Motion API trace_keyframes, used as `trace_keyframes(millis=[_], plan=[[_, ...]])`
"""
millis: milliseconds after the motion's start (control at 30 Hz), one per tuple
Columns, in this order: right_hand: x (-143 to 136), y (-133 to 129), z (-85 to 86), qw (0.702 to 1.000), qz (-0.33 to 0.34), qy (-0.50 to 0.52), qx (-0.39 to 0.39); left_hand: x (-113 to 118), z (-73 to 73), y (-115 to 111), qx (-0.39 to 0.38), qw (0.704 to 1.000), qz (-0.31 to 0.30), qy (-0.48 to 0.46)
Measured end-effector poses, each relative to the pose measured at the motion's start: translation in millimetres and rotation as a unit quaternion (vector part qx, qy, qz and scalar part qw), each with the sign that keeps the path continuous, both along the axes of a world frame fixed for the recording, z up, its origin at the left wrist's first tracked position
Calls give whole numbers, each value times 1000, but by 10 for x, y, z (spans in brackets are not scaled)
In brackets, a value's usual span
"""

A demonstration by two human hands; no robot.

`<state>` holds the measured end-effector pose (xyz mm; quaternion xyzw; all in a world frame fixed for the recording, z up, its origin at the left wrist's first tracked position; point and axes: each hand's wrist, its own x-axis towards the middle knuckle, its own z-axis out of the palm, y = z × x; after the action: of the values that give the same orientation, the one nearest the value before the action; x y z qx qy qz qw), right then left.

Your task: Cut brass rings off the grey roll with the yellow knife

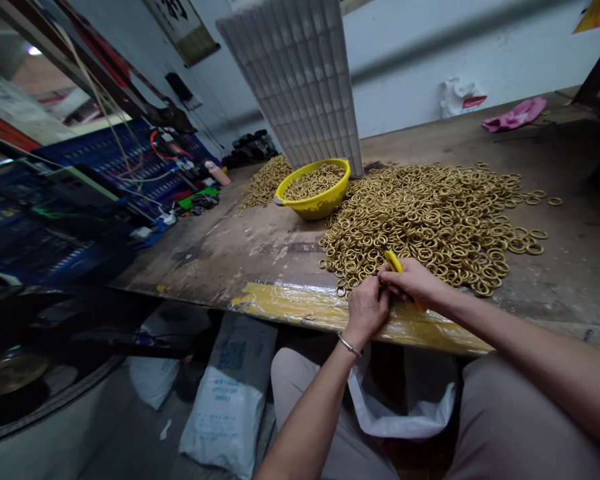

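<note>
My right hand (414,280) is closed round a yellow utility knife (394,261), its dark tip pointing up and away from me. Right beside it, my left hand (368,305) is closed in a pinch, fingertips meeting those of the right. Whatever the left fingers hold is hidden behind the knuckles. Both hands are over the table's front edge, at the near side of a big heap of brass-coloured rings (425,213). A yellow plastic basin (320,208) with more such rings stands behind and left of the heap.
A tall pale ribbed panel (300,80) stands behind the basin, with a smaller ring pile (270,179) to its left. Yellow tape (290,301) covers the table edge. Below, an open white bag (405,423) hangs between my knees. A pink cloth (515,115) lies at the back right.
</note>
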<state>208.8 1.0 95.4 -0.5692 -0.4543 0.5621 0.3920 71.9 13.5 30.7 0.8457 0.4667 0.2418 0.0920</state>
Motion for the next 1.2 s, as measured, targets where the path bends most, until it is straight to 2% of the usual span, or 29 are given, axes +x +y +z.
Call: trace_keyframes(millis=[167,800,1200], plan=[[3,-23,34,1000,-2,-5,4,3,13,3,-4,1000,3,-6],[19,3,-44,1000,6,3,10,-5,4,10,-9,1000,10,-12],[9,-5,-14,1000,4,1,1,-10,6,11,-12,1000,8,-21]])
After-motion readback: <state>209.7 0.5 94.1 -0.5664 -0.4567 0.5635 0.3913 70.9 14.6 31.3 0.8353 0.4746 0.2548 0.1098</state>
